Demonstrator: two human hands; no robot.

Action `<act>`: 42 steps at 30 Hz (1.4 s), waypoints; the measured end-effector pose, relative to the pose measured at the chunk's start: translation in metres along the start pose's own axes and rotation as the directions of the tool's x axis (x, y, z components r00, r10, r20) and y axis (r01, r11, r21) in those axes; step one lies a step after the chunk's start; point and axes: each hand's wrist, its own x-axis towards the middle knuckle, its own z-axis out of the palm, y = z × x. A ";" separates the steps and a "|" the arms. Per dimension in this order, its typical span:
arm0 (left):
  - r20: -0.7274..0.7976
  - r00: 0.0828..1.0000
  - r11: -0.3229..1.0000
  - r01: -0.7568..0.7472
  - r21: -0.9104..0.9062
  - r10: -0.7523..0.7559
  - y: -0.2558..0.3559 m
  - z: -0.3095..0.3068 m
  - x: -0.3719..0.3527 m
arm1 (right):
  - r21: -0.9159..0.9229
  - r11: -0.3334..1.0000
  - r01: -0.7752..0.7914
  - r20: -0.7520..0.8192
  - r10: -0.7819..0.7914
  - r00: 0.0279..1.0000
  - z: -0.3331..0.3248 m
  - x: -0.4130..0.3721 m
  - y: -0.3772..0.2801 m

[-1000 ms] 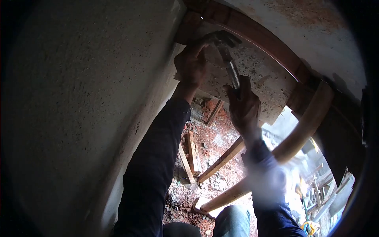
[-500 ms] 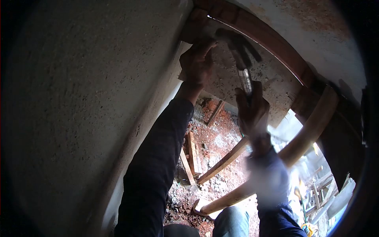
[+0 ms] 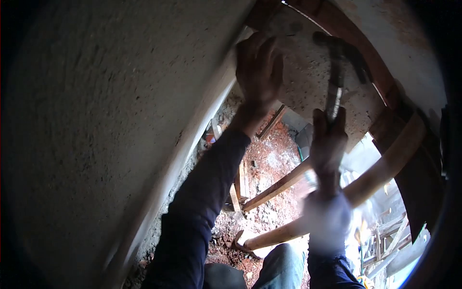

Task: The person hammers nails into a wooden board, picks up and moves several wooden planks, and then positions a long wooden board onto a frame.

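My right hand [image 3: 329,142] is wrapped round the handle of a claw hammer [image 3: 335,82], whose dark head is raised and blurred beside a speckled grey board [image 3: 308,72]. My left hand [image 3: 259,70] is up at the board's left end, near the wall's edge, its fingers apart and somewhat smeared. A thin dark line, perhaps a nail, shows just right of those fingertips against the board. The hammer head is to the right of my left hand, not touching it.
A rough grey wall [image 3: 96,120] fills the left. Reddish-brown timber [image 3: 356,29] curves along the top right. Wooden poles [image 3: 385,173] slant across the right and centre. Below lie reddish rubble [image 3: 272,159] and wood pieces; more timber scraps [image 3: 390,241] lie at the lower right.
The view has shifted. The hammer has swung away to the right from my left hand, and the gap between them is wider. My left hand's fingers have spread from a pinch.
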 end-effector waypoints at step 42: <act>0.440 0.527 -0.274 0.365 -0.890 -0.727 0.008 0.046 -0.051 | -0.074 0.988 0.137 0.016 -0.136 0.991 0.020 0.025 0.020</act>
